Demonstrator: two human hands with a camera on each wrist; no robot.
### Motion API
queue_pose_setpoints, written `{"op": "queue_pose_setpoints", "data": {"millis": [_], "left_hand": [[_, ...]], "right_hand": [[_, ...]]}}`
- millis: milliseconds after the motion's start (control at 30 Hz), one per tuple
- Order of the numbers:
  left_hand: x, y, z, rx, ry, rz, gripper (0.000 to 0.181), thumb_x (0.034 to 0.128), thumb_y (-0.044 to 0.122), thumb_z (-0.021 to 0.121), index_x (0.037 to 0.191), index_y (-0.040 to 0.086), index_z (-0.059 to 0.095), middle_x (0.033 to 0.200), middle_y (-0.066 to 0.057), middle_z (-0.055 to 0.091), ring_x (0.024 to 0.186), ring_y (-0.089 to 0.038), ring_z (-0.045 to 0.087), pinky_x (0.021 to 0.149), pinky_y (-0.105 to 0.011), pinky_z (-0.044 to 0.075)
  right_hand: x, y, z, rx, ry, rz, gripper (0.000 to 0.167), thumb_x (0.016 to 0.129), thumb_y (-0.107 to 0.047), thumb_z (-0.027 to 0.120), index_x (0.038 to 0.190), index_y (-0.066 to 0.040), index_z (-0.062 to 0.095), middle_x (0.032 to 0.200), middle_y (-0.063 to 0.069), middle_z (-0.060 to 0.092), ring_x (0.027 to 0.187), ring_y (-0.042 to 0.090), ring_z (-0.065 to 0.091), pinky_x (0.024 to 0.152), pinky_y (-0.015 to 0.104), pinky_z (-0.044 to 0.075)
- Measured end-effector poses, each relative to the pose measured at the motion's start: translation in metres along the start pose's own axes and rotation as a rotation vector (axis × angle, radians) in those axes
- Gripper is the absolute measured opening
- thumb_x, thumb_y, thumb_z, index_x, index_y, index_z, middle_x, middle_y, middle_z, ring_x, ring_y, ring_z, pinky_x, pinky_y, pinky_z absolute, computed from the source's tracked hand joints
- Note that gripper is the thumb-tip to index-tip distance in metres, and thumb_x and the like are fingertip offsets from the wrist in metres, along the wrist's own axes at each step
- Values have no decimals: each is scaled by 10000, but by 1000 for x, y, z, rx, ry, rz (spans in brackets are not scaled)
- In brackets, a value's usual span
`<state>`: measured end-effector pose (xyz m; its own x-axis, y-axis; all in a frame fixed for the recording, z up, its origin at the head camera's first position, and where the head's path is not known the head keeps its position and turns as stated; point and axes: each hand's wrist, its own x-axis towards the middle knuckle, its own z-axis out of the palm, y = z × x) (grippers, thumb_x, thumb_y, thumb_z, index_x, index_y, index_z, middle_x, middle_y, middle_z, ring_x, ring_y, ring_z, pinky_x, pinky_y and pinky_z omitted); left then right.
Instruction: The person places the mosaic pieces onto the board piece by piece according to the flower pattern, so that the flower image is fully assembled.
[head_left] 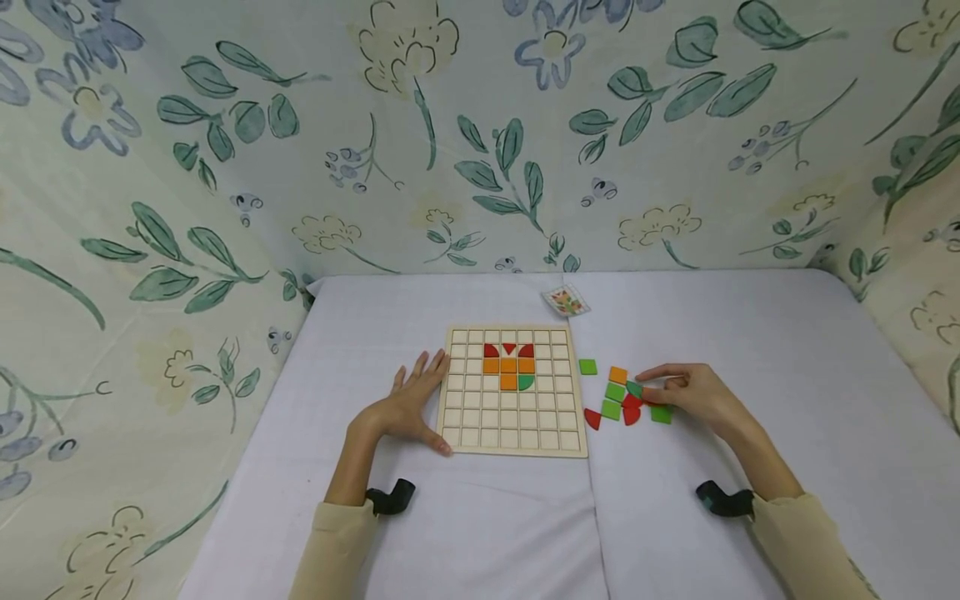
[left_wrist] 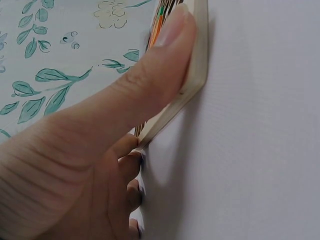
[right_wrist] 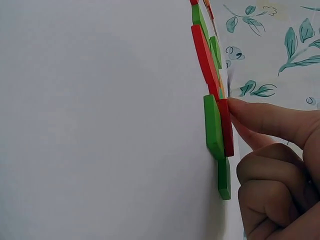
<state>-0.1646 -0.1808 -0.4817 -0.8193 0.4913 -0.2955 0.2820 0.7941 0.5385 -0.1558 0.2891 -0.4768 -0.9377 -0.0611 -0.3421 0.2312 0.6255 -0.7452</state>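
Note:
My left hand (head_left: 405, 408) rests with spread fingers along the left edge of a wooden grid board (head_left: 480, 421). In the left wrist view the thumb lies over the board's rim (left_wrist: 200, 65). Red, orange and green pieces fill several cells in the upper middle, among them a green quarter-circle (head_left: 526, 382). Right of the board, my right hand (head_left: 693, 396) pinches another green quarter-circle piece (head_left: 634, 389) between thumb and index finger, at a loose pile. Its other fingers are curled. Red pieces (right_wrist: 202, 55) and green squares (right_wrist: 213, 125) lie under and beside the fingertips.
A small picture card (head_left: 566, 301) in a clear sleeve lies behind the board. A lone green square (head_left: 588, 367) sits by the board's right edge, and a red quarter piece (head_left: 592, 418) nearer me. White cloth (head_left: 510, 517) covers the table; a floral curtain (head_left: 420, 183) stands behind.

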Motion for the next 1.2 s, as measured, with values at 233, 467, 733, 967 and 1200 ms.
{"op": "queue_pose_setpoints", "data": {"millis": [233, 467, 733, 967, 1200], "left_hand": [[0, 1, 0, 1, 3, 1, 1491, 597, 475, 992, 1671, 91, 31, 1758, -80, -65, 1621, -336, -154, 1300, -621, -92], [0, 0, 0, 7, 1, 6, 1493, 600, 490, 987, 1670, 90, 24, 1757, -84, -68, 1621, -337, -155, 1301, -619, -93], [0, -1, -1, -17, 8, 23, 1491, 592, 465, 996, 1669, 77, 40, 1757, -92, -60, 1620, -345, -153, 1297, -633, -89], [2, -2, 0, -13, 5, 21, 1491, 588, 465, 998, 1669, 78, 47, 1757, -88, -56, 1621, -345, -148, 1297, -633, -87], [1, -2, -2, -17, 2, 20, 1497, 584, 470, 998, 1668, 77, 44, 1756, -95, -60, 1619, -350, -152, 1295, -636, -93]], "right_hand": [[1, 2, 3, 2, 5, -3, 479, 935, -297, 765, 1289, 15, 684, 612, -37, 403, 617, 148, 413, 579, 298, 327], [8, 1, 4, -14, 7, 25, 450, 927, -300, 770, 1250, 8, 714, 621, -29, 443, 693, 173, 439, 614, 302, 337], [13, -1, 5, -26, 55, 41, 477, 928, -358, 770, 1243, -5, 720, 629, -22, 515, 789, 192, 493, 682, 299, 384], [11, -2, 5, -4, 90, 55, 512, 896, -347, 801, 1273, -13, 707, 633, -20, 421, 739, 183, 439, 631, 308, 342], [12, -1, 5, 1, 81, 55, 530, 876, -308, 820, 1287, 2, 693, 633, -15, 401, 673, 168, 408, 606, 318, 317]]}}
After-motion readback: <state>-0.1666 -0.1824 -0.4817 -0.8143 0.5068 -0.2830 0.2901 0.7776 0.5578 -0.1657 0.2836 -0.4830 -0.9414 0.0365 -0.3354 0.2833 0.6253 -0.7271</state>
